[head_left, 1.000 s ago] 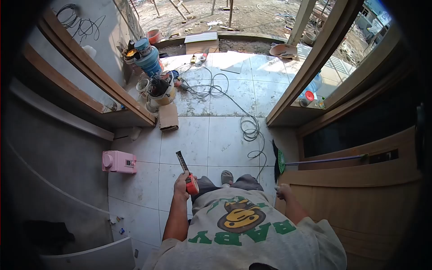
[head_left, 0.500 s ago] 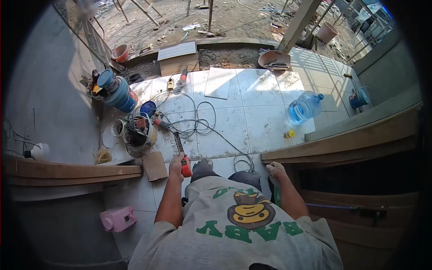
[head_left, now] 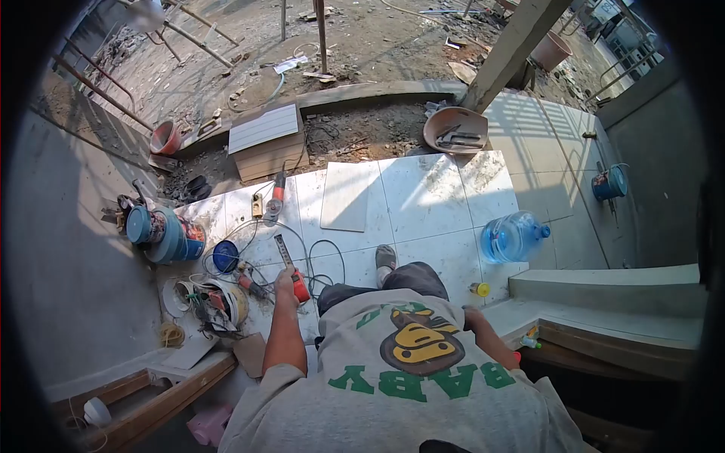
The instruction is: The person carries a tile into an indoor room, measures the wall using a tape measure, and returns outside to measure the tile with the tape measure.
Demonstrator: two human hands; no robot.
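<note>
My left hand (head_left: 285,281) is closed around a red tape measure (head_left: 301,288). A short length of its blade (head_left: 282,249) sticks out, pointing forward over the floor tiles. My right hand (head_left: 471,315) hangs low beside my right thigh; it is dark and partly hidden, so its fingers cannot be made out. Near my left hand lie an orange-and-grey power tool (head_left: 251,285) and a bucket of tools (head_left: 226,302). Loops of black cable (head_left: 326,260) run across the tiles ahead of it.
A loose tile (head_left: 345,196), an angle grinder (head_left: 276,198) and a large water bottle (head_left: 515,237) are on the tiled floor (head_left: 423,196). A yellow-lidded jar (head_left: 479,289) stands to the right. Blue buckets (head_left: 170,234) line the left wall. Wooden frame pieces (head_left: 166,400) flank me.
I have moved forward past the wooden frame pieces, and one foot now shows ahead on the tiles. The tape measure stays in my left hand. My right hand has dropped lower beside my thigh.
</note>
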